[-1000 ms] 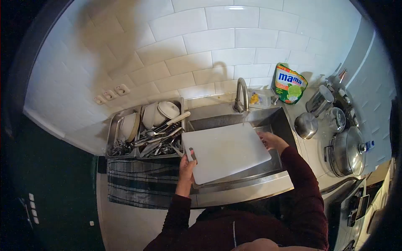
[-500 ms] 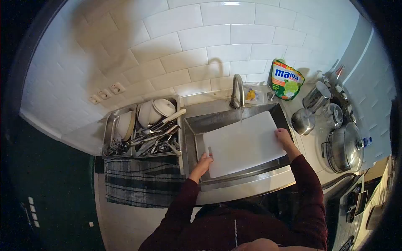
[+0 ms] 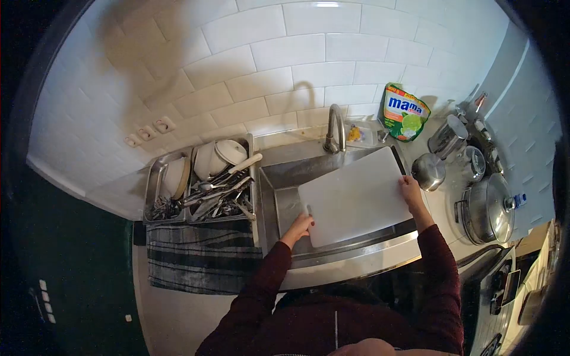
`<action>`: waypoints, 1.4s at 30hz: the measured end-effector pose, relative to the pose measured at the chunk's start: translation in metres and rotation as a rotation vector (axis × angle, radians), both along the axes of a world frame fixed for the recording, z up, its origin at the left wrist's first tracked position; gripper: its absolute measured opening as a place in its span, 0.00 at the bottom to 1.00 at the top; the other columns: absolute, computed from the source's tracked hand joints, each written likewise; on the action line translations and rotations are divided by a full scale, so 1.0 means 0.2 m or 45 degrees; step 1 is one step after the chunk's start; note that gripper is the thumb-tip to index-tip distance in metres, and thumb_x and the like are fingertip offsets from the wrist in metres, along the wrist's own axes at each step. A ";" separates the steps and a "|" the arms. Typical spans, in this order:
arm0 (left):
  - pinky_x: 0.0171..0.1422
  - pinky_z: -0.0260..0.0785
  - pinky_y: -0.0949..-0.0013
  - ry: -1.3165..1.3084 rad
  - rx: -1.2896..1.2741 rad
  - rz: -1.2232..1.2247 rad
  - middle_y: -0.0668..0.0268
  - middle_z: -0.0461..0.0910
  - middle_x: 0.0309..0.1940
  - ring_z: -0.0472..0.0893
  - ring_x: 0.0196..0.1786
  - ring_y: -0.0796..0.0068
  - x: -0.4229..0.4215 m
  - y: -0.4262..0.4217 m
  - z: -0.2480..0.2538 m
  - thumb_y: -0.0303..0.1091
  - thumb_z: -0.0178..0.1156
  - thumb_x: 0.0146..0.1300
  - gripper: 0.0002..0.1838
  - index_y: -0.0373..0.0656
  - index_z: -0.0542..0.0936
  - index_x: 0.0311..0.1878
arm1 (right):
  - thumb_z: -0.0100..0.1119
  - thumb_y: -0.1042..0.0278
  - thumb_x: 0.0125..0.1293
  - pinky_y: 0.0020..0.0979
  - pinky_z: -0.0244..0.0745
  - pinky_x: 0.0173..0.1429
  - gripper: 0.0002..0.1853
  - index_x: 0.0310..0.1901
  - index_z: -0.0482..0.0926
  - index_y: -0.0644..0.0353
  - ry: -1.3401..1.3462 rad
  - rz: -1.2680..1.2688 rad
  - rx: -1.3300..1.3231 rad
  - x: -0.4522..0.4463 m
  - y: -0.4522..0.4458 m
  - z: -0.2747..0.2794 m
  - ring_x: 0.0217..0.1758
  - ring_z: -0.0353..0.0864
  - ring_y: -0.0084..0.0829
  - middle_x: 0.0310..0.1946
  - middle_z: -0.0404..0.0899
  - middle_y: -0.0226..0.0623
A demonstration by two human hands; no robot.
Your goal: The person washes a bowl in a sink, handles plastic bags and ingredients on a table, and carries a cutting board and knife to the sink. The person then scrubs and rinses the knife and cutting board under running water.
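Observation:
A white cutting board (image 3: pixel 356 196) is held tilted over the metal sink (image 3: pixel 286 207). My left hand (image 3: pixel 301 226) grips its lower left edge, close to the handle slot. On the right edge, my right hand (image 3: pixel 411 191) is closed around the board. The curved faucet (image 3: pixel 334 130) rises behind the board. Much of the sink basin is hidden under the board.
Left of the sink, metal trays (image 3: pixel 169 219) hold bowls, plates and cutlery beside a striped towel (image 3: pixel 202 258). To the right stand a lidded pot (image 3: pixel 490 207), a small steel pot (image 3: pixel 428 172) and a steel jug (image 3: pixel 448 136). A green pouch (image 3: pixel 405 113) leans against the wall.
The cutting board has shifted to the right, with both hands moving along with it. The thin water stream seen under the faucet earlier no longer shows.

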State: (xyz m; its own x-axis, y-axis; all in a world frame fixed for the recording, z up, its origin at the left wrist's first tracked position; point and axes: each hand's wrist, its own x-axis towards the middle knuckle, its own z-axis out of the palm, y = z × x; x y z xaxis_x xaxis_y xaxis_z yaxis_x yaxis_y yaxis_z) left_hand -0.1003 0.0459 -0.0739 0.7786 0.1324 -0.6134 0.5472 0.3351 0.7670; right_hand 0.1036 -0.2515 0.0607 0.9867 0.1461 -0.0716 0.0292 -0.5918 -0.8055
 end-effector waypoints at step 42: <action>0.42 0.61 0.74 -0.291 0.434 0.515 0.69 0.70 0.34 0.68 0.35 0.77 -0.25 0.27 0.61 0.31 0.54 0.54 0.22 0.40 0.65 0.53 | 0.52 0.61 0.62 0.22 0.64 0.34 0.09 0.36 0.71 0.58 0.571 -0.006 0.953 -0.18 0.37 -0.38 0.28 0.68 0.18 0.25 0.70 0.23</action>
